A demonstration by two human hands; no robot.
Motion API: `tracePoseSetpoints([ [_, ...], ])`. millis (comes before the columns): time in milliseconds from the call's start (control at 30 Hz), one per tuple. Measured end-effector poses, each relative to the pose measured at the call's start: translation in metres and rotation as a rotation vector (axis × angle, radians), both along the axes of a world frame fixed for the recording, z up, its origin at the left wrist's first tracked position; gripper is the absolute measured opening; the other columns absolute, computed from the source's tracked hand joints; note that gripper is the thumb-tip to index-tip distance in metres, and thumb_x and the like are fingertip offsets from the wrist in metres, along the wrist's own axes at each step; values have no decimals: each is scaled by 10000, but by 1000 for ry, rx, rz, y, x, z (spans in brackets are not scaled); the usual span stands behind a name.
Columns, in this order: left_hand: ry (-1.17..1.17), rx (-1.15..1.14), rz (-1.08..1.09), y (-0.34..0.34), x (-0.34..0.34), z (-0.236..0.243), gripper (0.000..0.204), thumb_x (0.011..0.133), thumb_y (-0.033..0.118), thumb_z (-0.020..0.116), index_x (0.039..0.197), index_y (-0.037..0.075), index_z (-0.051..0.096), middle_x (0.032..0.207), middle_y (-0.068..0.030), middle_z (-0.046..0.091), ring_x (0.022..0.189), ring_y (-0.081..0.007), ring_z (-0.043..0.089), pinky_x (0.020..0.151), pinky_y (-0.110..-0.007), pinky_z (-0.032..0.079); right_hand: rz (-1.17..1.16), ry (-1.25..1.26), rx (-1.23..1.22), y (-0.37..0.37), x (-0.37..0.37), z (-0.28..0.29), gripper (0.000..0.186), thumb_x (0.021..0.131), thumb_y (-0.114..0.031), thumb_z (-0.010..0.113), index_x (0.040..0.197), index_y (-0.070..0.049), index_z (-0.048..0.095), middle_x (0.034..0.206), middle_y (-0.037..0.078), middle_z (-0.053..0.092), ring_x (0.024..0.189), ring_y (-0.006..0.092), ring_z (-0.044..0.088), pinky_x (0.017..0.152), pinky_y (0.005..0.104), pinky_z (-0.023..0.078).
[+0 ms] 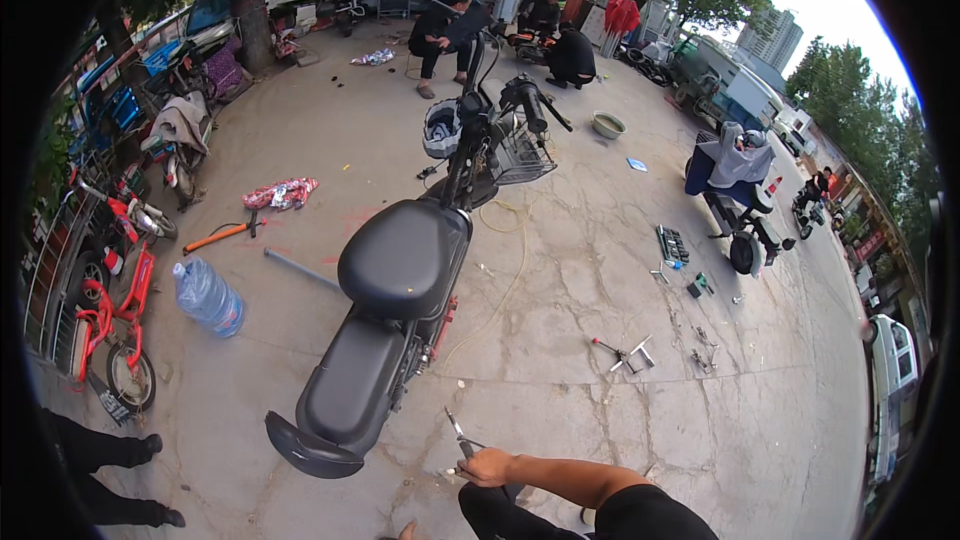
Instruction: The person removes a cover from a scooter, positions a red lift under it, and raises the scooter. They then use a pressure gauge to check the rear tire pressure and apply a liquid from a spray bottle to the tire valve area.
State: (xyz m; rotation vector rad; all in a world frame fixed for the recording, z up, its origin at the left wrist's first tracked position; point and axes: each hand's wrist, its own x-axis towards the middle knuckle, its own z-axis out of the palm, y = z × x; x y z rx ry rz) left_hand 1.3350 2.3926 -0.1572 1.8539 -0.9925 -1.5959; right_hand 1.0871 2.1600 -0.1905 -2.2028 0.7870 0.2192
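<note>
My right hand (485, 467) is closed around a slim hand tool (459, 434) with a bright metal tip and a dark handle. Its exact kind is too small to make out. The tip points up and away, just behind the rear of a black electric bike (395, 258). That bike has two black seats, a rear fender (312, 448), a wire front basket (523, 155) and handlebars. At the lower edge a small patch of skin (408, 530) shows, perhaps my left hand; its fingers cannot be made out.
Tools lie on the cracked concrete at right: a socket set (675, 245), a green power tool (700, 285), a red-handled tool (622, 353). At left are a water bottle (208, 297), an orange pump (220, 234) and a red bicycle (128, 305). People (573, 55) crouch far back; someone's legs (110, 465) show lower left.
</note>
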Motion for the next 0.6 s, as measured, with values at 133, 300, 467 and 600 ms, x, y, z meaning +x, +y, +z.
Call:
tracePoseSetpoints([
  [133, -64, 96, 112, 122, 117, -86, 647, 898, 120, 753, 1429, -74, 437, 1200, -189, 658, 1032, -196, 647, 877, -327, 551, -215, 193, -54, 21, -9, -36, 348, 1022, -357, 448, 938, -38, 560, 769, 246, 647, 764, 460, 642, 691, 566, 495],
  [300, -319, 85, 181, 180, 216, -163, 513, 935, 155, 704, 1325, -113, 506, 1078, -200, 678, 836, -218, 650, 744, -326, 539, -252, 251, -101, 31, -2, -119, 327, 1010, -321, 449, 938, -36, 592, 788, 235, 676, 770, 454, 662, 698, 551, 522],
  [467, -205, -72, 276, 66, 172, -197, 551, 876, 109, 764, 1334, -87, 528, 1001, -145, 707, 712, -107, 606, 644, -252, 516, -261, 428, -209, 19, 2, -192, 295, 964, -233, 461, 935, -21, 664, 875, 216, 723, 823, 390, 715, 732, 497, 561],
  [600, -212, -81, 10, -6, 130, -298, 655, 905, 214, 753, 1440, -26, 462, 1192, -198, 666, 901, -192, 663, 772, -326, 565, -234, 466, -166, 12, 48, -276, 272, 920, -176, 502, 969, -35, 729, 996, 179, 742, 925, 345, 727, 784, 447, 576],
])
